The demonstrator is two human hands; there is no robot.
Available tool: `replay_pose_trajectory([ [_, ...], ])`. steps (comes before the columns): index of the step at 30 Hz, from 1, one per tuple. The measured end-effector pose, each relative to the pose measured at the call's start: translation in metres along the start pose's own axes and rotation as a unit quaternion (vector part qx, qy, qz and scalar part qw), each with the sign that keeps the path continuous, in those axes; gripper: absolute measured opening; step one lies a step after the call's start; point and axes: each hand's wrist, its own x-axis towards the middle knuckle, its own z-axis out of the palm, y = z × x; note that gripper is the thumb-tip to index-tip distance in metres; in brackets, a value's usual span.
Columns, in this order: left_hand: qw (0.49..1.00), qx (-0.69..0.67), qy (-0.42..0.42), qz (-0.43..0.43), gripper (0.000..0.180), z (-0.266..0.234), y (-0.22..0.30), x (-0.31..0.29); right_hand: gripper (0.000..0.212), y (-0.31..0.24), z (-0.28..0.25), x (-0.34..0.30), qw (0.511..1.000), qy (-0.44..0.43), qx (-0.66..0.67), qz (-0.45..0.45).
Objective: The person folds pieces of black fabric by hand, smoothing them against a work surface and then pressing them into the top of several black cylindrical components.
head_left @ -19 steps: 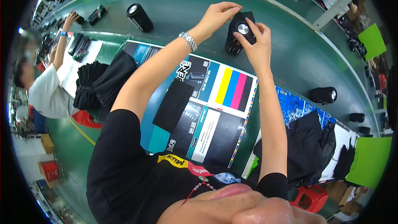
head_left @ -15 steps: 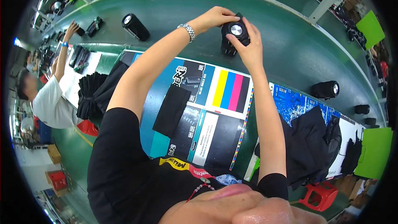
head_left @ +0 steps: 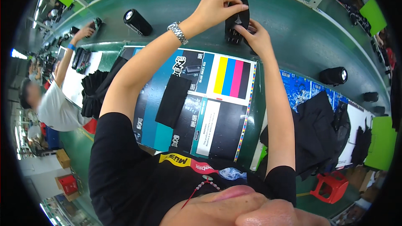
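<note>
Hands raised together over green conveyor belt [head_left: 293,29], both on one black cylindrical speaker [head_left: 237,19] held upright above the belt's near edge. Left hand [head_left: 215,6] wrapped over speaker's top and left side, fingers curled closed around it; silver wristwatch [head_left: 178,32] on that wrist. Right hand [head_left: 256,37] pinching speaker's lower right side, fingertips pressed against it. Below the arms, printed colour sheet [head_left: 209,100] with a black cloth pouch [head_left: 173,100] lying on it. Second black speaker [head_left: 137,22] lying on belt to the left, well apart; third one [head_left: 333,75] on belt to the right. Pile of black pouches [head_left: 322,129] at right. Co-worker's hand [head_left: 86,31] reaching onto belt far left
</note>
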Motion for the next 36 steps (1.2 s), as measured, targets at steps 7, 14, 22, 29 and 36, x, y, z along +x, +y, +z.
replay_pose_trajectory([
  [7, 0.833, -0.432, 0.152, -0.312, 0.041, 0.006, -0.053, -0.007, 0.033, 0.017, -0.088, 0.017, 0.99, -0.036, -0.102, 0.085],
  [14, 0.582, -0.693, 0.081, -0.417, 0.06, 0.093, -0.049, 0.01, 0.032, -0.013, 0.014, 0.089, 0.902, 0.112, 0.383, 0.164],
  [22, 0.708, -0.596, 0.134, -0.355, 0.055, 0.127, -0.042, -0.007, 0.028, 0.01, 0.019, 0.061, 0.903, 0.14, 0.388, 0.12],
  [29, 0.682, -0.603, 0.146, -0.388, 0.035, 0.166, -0.064, -0.022, 0.024, 0.067, 0.028, 0.051, 0.939, 0.22, 0.259, 0.063],
  [36, 0.726, -0.522, 0.188, -0.407, 0.041, 0.164, -0.051, -0.021, 0.036, 0.07, 0.005, 0.045, 0.958, 0.251, 0.082, 0.108],
])
